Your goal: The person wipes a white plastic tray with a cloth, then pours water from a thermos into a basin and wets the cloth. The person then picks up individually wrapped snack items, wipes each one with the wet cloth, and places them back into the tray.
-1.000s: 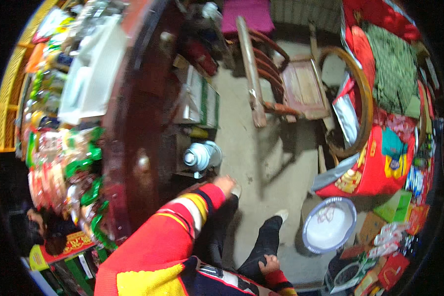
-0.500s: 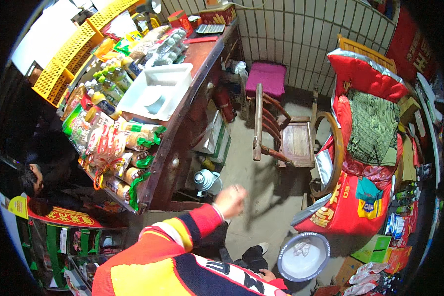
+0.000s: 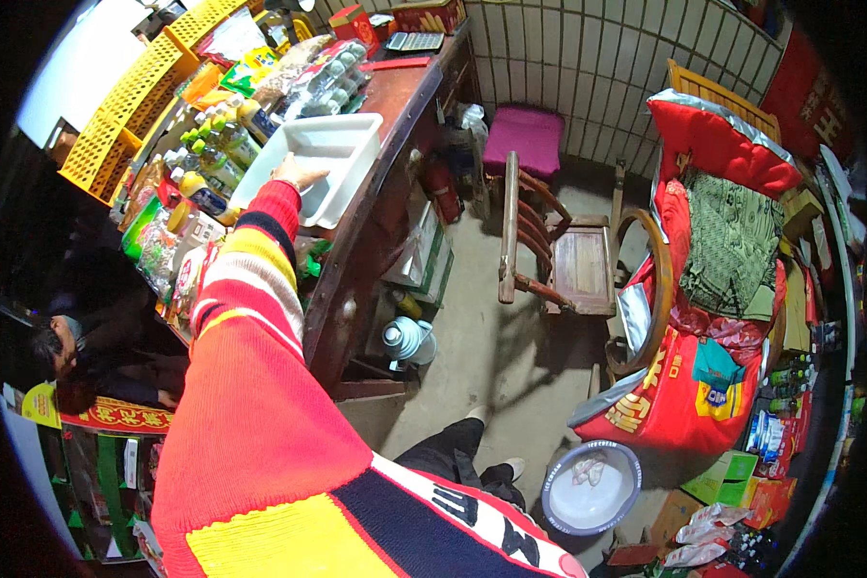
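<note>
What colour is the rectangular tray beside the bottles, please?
The rectangular tray is white, shown best in the head view.

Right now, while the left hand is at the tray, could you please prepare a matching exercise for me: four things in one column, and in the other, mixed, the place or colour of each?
Things:
1. Left hand
2. Tray
3. Basin
4. Stool

Places and colours:
A. Purple on top, near the tiled wall
B. Round, with a greyish rim, on the floor
C. At the end of a striped sleeve
D. White, on the table beside bottles

Right pairs: 1-C, 2-D, 3-B, 4-A.
</note>
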`<state>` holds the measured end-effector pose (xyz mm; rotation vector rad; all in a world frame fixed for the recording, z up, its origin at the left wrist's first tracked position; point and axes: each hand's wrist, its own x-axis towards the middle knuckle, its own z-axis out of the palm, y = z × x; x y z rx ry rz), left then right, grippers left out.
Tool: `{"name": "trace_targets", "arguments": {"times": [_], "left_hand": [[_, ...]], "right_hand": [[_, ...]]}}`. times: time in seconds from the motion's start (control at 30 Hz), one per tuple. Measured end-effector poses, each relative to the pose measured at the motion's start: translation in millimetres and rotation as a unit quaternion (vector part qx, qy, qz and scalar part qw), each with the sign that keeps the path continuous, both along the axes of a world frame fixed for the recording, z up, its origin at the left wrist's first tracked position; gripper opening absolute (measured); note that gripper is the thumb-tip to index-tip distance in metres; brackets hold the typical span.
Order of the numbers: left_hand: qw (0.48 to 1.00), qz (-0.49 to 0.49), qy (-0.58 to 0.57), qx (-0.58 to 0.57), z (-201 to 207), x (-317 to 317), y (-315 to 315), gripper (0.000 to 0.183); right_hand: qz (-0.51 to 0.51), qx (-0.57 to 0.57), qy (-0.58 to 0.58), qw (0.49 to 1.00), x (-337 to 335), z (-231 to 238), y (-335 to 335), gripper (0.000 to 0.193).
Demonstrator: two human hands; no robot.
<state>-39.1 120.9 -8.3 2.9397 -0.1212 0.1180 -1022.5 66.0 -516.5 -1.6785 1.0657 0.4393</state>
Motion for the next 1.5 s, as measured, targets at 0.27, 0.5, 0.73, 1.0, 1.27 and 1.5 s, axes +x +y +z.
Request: {"name": "trace_targets", "arguments": {"times": [0.27, 0.5, 0.73, 1.0, 1.27, 1.5], "left_hand": [[0.996, -0.057, -0.069, 0.015, 20, 6, -23, 0.113], [0.789, -0.441, -0.308, -0.296, 8, -255, -103, 0.092], [0.964, -0.183, 0.133, -0.142, -289, -324, -33, 0.101], [0.990, 0.048, 0.118, -0.053, -457, -219, 46, 0.095], [0.973, 0.017, 0.225, -0.054, -547, -180, 84, 0.083], [0.954, 0.007, 0.298, 0.031, -550, -178, 79, 0.090]], "right_hand": [[-0.046, 0.084, 0.005, 0.995, 9, 16, 6, 0.041], [0.023, 0.059, 0.082, 0.995, 76, 69, -31, 0.039], [-0.080, 0.113, 0.074, 0.988, 101, 148, -36, 0.031], [-0.117, 0.081, 0.130, 0.981, 95, 142, -26, 0.024], [-0.116, 0.047, 0.154, 0.980, 95, 138, -18, 0.021], [-0.180, 0.094, 0.179, 0.963, 99, 139, -5, 0.022]]}}
